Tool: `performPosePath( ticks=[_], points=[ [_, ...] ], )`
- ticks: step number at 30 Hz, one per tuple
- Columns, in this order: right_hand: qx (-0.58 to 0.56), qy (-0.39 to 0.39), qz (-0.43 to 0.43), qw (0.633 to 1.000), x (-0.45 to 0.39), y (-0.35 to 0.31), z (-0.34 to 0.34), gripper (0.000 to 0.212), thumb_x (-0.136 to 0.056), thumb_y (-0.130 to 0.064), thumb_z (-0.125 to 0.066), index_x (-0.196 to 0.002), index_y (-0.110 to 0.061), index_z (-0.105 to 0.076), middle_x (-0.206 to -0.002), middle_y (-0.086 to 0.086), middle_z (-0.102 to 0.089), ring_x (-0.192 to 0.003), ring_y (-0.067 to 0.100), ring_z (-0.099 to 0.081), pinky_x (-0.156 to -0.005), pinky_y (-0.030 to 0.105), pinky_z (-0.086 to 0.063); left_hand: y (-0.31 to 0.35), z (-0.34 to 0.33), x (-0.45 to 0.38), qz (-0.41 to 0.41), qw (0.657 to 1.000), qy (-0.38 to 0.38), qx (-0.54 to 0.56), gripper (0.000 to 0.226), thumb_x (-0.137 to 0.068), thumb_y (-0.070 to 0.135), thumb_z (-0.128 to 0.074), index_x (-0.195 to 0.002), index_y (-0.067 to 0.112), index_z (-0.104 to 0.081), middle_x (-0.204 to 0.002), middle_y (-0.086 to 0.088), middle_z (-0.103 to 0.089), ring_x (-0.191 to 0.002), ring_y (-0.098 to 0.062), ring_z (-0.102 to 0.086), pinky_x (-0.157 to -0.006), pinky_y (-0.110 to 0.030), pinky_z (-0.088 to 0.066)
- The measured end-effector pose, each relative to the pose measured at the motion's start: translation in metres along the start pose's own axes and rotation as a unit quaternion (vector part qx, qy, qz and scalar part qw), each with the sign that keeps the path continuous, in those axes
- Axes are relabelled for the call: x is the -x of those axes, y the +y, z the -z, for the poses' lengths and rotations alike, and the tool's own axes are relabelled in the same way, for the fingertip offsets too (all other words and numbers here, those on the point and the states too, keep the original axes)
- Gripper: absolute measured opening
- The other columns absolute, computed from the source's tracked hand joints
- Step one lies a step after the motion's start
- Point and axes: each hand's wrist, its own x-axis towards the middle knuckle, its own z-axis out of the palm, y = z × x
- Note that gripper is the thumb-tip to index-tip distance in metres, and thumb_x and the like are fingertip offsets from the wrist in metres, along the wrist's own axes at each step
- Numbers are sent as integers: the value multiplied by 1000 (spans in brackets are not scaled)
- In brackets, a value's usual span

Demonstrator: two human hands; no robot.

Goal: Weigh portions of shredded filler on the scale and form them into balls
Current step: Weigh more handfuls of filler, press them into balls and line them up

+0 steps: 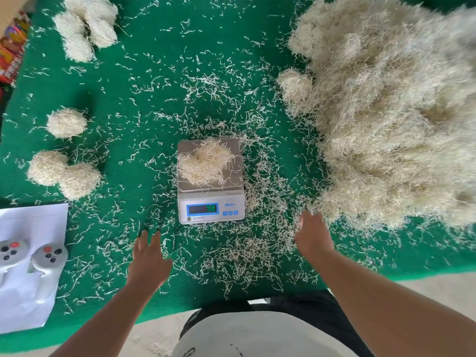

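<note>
A small white digital scale [233,193] stands mid-mat with a loose portion of pale shredded filler [204,164] on its steel pan; its display glows green. A big heap of filler [391,106] fills the right side. Formed balls [67,122] lie at the left, with two more [64,173] below and a cluster [87,24] at the far left. My left hand [148,256] hovers flat, fingers straight, below-left of the scale. My right hand [313,234] reaches toward the heap's near edge, fingers relaxed, holding nothing.
The green mat [144,73] is strewn with loose shreds. A white sheet [31,292] at the lower left carries two grey controllers [49,257]. Colourful boxes [11,50] sit at the far left edge. The mat's front edge runs just before my lap.
</note>
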Motion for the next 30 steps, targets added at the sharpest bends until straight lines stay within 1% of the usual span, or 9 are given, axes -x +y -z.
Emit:
performPosePath(
  ticks=[4, 7, 9, 11, 13, 15, 19, 24, 30],
  points=[
    [40, -93, 43, 994, -2, 1, -1, 92, -84, 13, -52, -163, -25, -26, -172, 6, -2, -155, 39, -28, -117, 48, -45, -2, -6, -3, -7, 1000, -2, -19, 94, -92, 24, -69, -166, 17, -13, -172, -13, 3, -159, -40, 2, -126, -54, -14],
    [44, -92, 42, 994, -3, 4, -4, 86, -84, 11, -54, -163, -13, -27, -170, 7, -17, -155, 31, -26, -127, 46, -29, 1, -6, -2, 2, 1000, -5, -20, 95, -93, 26, -70, -167, 19, -11, -172, -12, 5, -159, -42, 1, -124, -57, -21],
    [35, -75, 38, 996, 0, 7, -6, 69, -87, 8, -56, -152, -6, -41, -153, 13, -40, -136, 27, -48, -120, 40, -41, 4, -6, -1, 0, 999, -4, -33, 94, -94, 29, -69, -166, 17, -9, -172, -15, 6, -159, -42, 2, -125, -56, -17],
    [-8, -59, 25, 998, 3, 7, -5, 44, -93, 3, -58, -136, -6, -55, -134, 12, -57, -106, 18, -62, -95, 33, -59, 7, -7, -1, 1, 999, -5, -44, 95, -95, 30, -68, -167, 15, -7, -172, -17, 8, -159, -41, 4, -126, -56, -15],
    [-76, -26, 10, 997, 6, 1, 3, 30, -100, -8, -61, -130, -8, -64, -125, 8, -70, -76, 10, -65, -62, 20, -57, 11, -6, 0, 13, 999, -2, -38, 96, -95, 30, -69, -166, 16, -7, -173, -14, 10, -160, -39, 4, -123, -60, -25],
    [-164, 15, 1, 986, 9, -13, 17, 22, -101, -15, -63, -122, -16, -71, -110, 1, -76, -57, 6, -61, -48, 18, -50, 15, -6, 3, 21, 999, 3, -37, 96, -95, 34, -68, -166, 17, -6, -173, -10, 11, -160, -37, 4, -119, -63, -34],
    [-287, 126, 37, 949, 11, -61, 64, 10, -97, -14, -69, -94, -24, -69, -83, -5, -71, -72, 15, -70, -59, 24, -59, 20, -3, 9, 25, 999, 1, -39, 95, -96, 37, -65, -166, 20, -3, -173, -7, 15, -160, -33, 6, -115, -65, -37],
    [-353, 180, 152, 905, 21, -140, 121, 18, -93, -13, -72, -94, -29, -63, -84, -6, -69, -71, 9, -66, -61, 13, -56, 17, -2, 12, 22, 999, 7, -25, 94, -96, 36, -65, -166, 22, -4, -173, -6, 15, -161, -32, 7, -119, -65, -32],
    [-407, 170, 293, 848, 51, -226, 144, 20, -93, -10, -71, -99, -28, -65, -83, -7, -70, -74, 7, -68, -69, 19, -59, 15, -3, 14, 19, 1000, 1, -20, 96, -97, 37, -59, -166, 26, 6, -170, -2, 25, -160, -27, 14, -122, -61, -28]
  ],
)
